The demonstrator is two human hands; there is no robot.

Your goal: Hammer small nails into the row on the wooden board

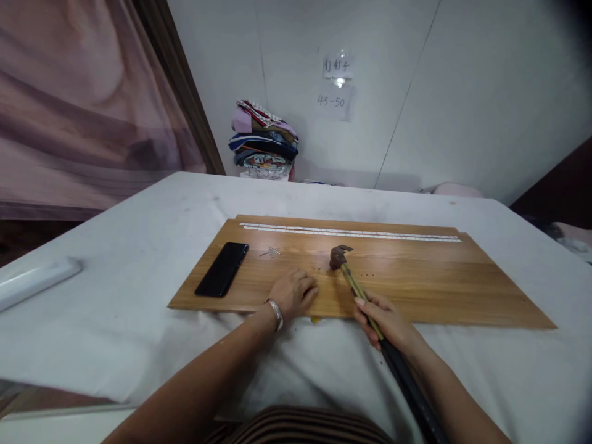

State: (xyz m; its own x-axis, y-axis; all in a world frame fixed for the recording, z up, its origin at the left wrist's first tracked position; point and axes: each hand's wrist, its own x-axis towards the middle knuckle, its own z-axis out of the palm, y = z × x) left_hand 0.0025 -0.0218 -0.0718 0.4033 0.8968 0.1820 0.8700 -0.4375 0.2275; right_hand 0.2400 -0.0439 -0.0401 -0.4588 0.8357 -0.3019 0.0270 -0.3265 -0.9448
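Note:
A long wooden board point(439, 290) lies on a white-covered table point(115, 308). My right hand point(386, 320) is wrapped round the handle of a claw hammer point(342, 258), whose rusty head rests on the board beside a short row of small nails. My left hand point(293, 293) lies on the board's near edge with its fingers curled, knuckles toward the hammer head; a silver bracelet sits on that wrist. Whether the fingers pinch a nail I cannot tell. A few loose nails point(271, 251) lie further back on the board.
A black phone point(222, 269) lies on the board's left end. A white strip point(351, 232) runs along the board's far edge. A stack of folded clothes point(263, 142) stands against the wall. A white elongated object point(32, 280) sits at the table's left edge.

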